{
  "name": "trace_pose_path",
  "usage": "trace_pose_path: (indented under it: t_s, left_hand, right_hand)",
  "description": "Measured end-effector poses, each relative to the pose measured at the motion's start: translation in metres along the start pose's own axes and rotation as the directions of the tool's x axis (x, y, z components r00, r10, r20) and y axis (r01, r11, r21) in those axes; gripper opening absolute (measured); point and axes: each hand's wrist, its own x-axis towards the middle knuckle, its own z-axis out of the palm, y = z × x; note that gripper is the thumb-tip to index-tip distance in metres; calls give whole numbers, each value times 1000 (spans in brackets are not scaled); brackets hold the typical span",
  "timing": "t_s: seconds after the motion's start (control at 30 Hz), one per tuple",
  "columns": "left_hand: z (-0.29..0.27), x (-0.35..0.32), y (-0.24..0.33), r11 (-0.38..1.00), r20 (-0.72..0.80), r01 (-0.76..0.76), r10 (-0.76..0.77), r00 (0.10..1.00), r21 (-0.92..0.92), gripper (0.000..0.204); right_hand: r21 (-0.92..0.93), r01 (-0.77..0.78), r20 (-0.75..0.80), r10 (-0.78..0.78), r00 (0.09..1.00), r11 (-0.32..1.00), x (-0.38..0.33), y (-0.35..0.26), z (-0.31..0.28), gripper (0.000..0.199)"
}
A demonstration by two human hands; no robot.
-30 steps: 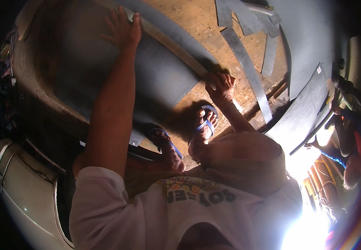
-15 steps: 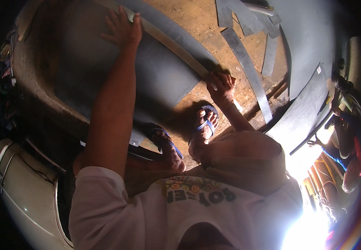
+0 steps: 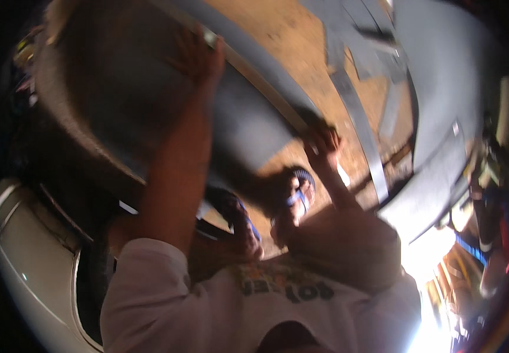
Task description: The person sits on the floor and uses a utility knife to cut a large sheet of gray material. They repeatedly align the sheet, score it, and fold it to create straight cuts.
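Note:
A large dark grey sheet (image 3: 242, 129) lies in front of me on a brown, worn board (image 3: 275, 29). Across the sheet, close to its far right edge, runs a long, narrow, flat strip (image 3: 260, 85), straight like a ruler. My left hand (image 3: 200, 62) lies open toward the far end, fingers spread on the sheet and thumb side against the strip. At the strip's near end, my right hand (image 3: 324, 144) bends its fingers over it. Motion smears both hands, and what lies under the right fingers is hidden.
Narrow grey offcuts (image 3: 357, 112) lie on the board to the right. Beyond them rests a larger grey sheet (image 3: 442, 65). My sandalled feet (image 3: 301, 194) stand by the near edge. A pale, curved vehicle-like panel (image 3: 37, 270) is at left. Bright light glares at lower right.
The whole view has shifted, so the sheet, strip and both hands appear lower and farther right, with more blur. Both hands keep their places on the strip.

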Motion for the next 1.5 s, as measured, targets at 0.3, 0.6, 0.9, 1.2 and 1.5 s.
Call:
trace_pose_path:
  t_s: [0.3,0.6,0.9,1.2,1.5]
  left_hand:
    - [-32,6,20,999,168,31,-36,985,30,74]
    - [-30,4,21,998,172,52,-47,984,-25,73]
    - [-33,5,22,998,183,39,-28,983,-54,70]
    - [-27,5,20,1000,157,16,-12,988,-26,68]
    - [-25,7,18,998,171,58,-52,984,-33,73]
  right_hand:
    - [-64,40,-30,-42,999,997,-3,1,2,38]
    - [-96,66,-46,-71,996,993,-1,1,-1,36]
    - [-95,49,-45,-54,998,994,-3,3,2,36]
    - [-113,63,-46,-69,997,992,1,0,0,34]
    - [-44,29,-39,-31,999,999,-1,-3,1,35]
